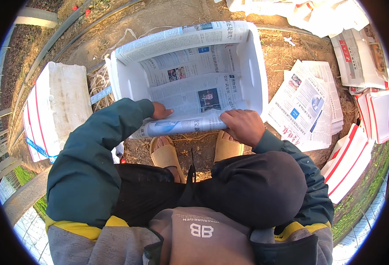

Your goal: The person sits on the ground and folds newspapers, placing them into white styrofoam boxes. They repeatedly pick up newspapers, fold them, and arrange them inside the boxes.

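A white foam box (255, 66) stands on the ground before my feet, its open side up. Printed newspaper sheets (187, 89) line its floor and long walls, and they fold over the far and near rims. Over the near wall reaches my left hand (163, 111), its thumb extended against the paper inside; its other fingers are mostly hidden. At the near right corner, my right hand (245, 126) curls its fingers over the newspaper-covered rim.
A stack of newspapers (307, 106) lies to the right on soil and straw. Another foam box (67, 99) is at left. Red-striped white boxes (348, 162) stand at right, below a newspaper-covered pile (360, 56). My sandals (166, 155) are just below the lined box.
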The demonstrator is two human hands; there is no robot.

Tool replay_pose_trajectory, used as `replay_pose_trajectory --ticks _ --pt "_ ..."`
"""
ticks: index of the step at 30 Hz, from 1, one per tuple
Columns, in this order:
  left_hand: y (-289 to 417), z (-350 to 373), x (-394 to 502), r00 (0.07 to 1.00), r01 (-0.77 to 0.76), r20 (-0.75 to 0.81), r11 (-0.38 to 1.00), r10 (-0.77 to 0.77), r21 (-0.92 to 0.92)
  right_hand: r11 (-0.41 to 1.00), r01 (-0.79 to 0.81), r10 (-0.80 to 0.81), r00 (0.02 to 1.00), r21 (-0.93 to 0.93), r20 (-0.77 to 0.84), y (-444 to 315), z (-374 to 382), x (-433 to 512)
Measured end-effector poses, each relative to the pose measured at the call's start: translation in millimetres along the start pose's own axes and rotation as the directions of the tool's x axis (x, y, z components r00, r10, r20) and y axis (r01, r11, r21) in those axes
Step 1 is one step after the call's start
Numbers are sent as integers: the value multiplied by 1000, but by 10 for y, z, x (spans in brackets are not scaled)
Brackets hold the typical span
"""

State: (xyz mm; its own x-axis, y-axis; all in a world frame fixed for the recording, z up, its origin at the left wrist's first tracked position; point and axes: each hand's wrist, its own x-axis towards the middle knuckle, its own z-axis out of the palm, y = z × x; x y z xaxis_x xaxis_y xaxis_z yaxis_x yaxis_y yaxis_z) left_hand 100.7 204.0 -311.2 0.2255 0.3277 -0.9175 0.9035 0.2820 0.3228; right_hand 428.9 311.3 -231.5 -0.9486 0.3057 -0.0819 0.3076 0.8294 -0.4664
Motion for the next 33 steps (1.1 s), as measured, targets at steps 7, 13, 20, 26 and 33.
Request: replay_pose_trajectory --ticks 7,13,20,26,33 --pt "960 -270 -718 700 -504 -461 835 545 221 998 62 -63 997 -20 -55 -1 -52 453" --pt "906 -353 -311 873 -184 -406 954 269 237 988 73 -80 995 -133 -53 10 171 755" --pt "-202 223 -846 824 -11 -563 994 70 107 986 9 -15 999 -164 -39 155 266 598" --pt "-482 825 -1013 449 -2 -880 985 156 173 972 35 -38 999 -230 -7 157 128 541" --pt "-370 1168 -835 109 134 -964 957 243 256 973 60 -52 998 -224 41 362 18 503"
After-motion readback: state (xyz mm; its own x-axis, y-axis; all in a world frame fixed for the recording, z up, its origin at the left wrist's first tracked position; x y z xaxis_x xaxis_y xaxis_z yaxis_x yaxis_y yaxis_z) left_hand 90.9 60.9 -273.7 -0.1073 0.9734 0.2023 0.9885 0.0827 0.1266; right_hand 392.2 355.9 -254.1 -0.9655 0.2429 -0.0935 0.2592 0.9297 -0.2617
